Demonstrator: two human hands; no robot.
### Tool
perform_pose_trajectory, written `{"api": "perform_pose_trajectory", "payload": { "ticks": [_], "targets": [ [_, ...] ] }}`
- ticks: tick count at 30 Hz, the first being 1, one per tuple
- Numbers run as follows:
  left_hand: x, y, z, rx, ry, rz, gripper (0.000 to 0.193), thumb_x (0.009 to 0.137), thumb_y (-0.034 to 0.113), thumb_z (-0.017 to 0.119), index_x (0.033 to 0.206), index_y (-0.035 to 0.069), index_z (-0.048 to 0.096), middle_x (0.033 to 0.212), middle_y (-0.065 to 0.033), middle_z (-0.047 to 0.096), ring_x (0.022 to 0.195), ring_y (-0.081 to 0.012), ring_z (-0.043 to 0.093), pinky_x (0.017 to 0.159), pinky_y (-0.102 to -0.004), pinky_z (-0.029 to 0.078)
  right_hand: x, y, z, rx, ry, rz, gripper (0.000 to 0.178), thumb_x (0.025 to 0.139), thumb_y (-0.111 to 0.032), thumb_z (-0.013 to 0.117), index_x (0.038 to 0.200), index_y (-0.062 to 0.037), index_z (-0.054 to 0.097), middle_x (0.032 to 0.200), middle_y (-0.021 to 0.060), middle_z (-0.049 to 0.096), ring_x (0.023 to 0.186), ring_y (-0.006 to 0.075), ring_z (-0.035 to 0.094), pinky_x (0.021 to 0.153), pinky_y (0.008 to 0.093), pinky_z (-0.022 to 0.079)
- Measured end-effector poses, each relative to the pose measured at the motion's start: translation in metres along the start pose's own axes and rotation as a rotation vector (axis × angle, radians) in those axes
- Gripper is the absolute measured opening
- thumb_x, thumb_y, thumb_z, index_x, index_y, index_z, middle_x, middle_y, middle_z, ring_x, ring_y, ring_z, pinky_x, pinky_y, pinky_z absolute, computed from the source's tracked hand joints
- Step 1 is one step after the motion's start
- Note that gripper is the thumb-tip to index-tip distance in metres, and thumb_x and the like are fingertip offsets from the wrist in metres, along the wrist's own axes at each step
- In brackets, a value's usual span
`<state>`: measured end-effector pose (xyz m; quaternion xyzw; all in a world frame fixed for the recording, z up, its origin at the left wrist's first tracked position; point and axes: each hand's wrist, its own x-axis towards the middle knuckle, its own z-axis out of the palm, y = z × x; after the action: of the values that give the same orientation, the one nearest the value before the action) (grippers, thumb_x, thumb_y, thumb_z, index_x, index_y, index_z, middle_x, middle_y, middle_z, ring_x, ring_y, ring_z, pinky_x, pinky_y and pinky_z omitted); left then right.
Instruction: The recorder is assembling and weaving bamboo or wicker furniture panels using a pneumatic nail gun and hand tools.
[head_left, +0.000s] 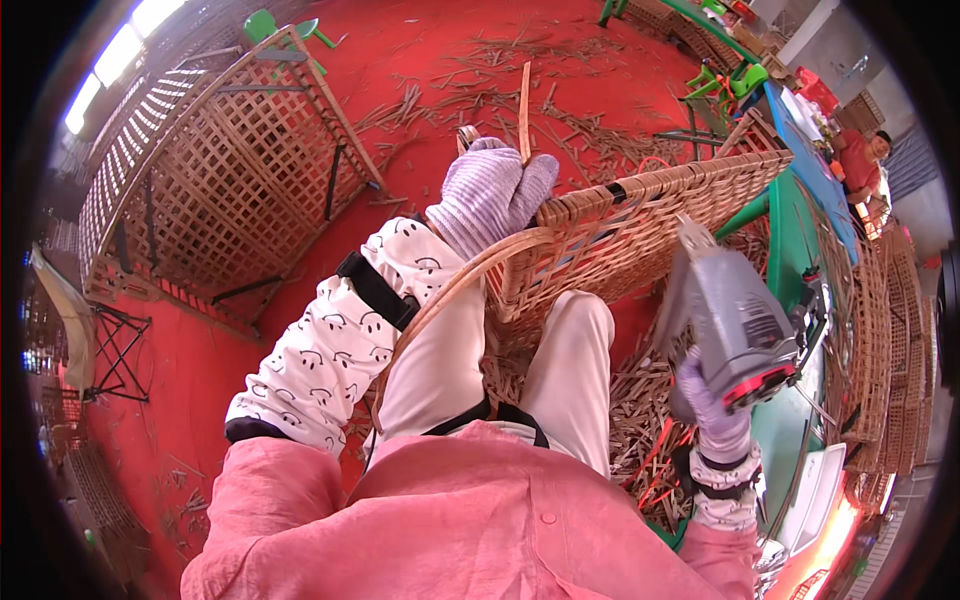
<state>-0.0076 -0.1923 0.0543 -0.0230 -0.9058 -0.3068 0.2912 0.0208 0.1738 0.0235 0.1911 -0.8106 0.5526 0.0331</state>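
Observation:
A woven rattan piece point(650, 215) with a thick wrapped rim stands in front of my knees, its rim running away to the right. My left hand point(492, 195), in a lilac knitted glove, is closed at the rim's near-left end. A flat rattan strip point(524, 105) sticks up from between its thumb and fingers. A curved rattan band point(455, 280) bends from the rim down past my left forearm. Off to the right, my right hand point(705, 395), gloved alike, is wrapped around a grey handheld power tool point(735, 310) with red trim. The tool is apart from the rim.
A large lattice basket frame point(245, 160) stands at the left on the red floor point(400, 40). Cut strips point(420, 110) lie scattered ahead and beside my right leg. Along the right are a green table point(790, 235) and stacked woven pieces point(890, 350). A person point(860, 165) is at the far right.

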Motion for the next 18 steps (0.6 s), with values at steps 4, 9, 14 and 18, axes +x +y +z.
{"api": "perform_pose_trajectory", "payload": {
  "ticks": [4,9,14,18],
  "targets": [
    [0.004,-0.008,0.0,-0.032,-0.06,-0.024,0.036,0.093,0.025,0.055,0.068,0.002,0.066,0.062,-0.0148,0.062,0.06,-0.0307,0.059,0.064,-0.0386,0.046,0.011,0.006,0.042,0.482,-0.196,0.193,0.032,0.08,-0.016,0.063,0.108,-0.0014,0.056,0.091,0.0072,0.062,0.078,0.0191,0.062,0.071,0.0326,0.051],
    [0.003,-0.012,0.002,-0.053,-0.073,0.042,0.034,0.093,0.022,0.055,0.07,0.0,0.064,0.064,-0.0144,0.063,0.061,-0.0297,0.061,0.063,-0.0375,0.048,0.009,0.007,0.084,0.842,-0.282,0.329,0.033,0.081,-0.016,0.063,0.11,-0.0012,0.056,0.093,0.0081,0.061,0.08,0.0199,0.062,0.072,0.0333,0.051],
    [0.003,-0.011,0.005,-0.148,-0.052,-0.064,0.03,0.092,0.02,0.058,0.071,-0.001,0.063,0.066,-0.012,0.065,0.059,-0.0238,0.061,0.059,-0.035,0.048,0.003,0.006,0.101,1.02,-0.331,0.407,0.035,0.081,-0.017,0.064,0.111,-0.001,0.055,0.096,0.009,0.061,0.082,0.0207,0.062,0.073,0.034,0.052],
    [-0.001,-0.01,0.007,-0.134,-0.008,0.004,0.028,0.091,0.021,0.06,0.073,0.001,0.065,0.067,-0.0101,0.065,0.059,-0.022,0.061,0.058,-0.0313,0.047,0.002,0.003,0.099,1.06,-0.31,0.399,0.036,0.082,-0.017,0.064,0.112,-0.0008,0.054,0.097,0.0097,0.061,0.084,0.0213,0.062,0.074,0.0346,0.053]
  ]
}}
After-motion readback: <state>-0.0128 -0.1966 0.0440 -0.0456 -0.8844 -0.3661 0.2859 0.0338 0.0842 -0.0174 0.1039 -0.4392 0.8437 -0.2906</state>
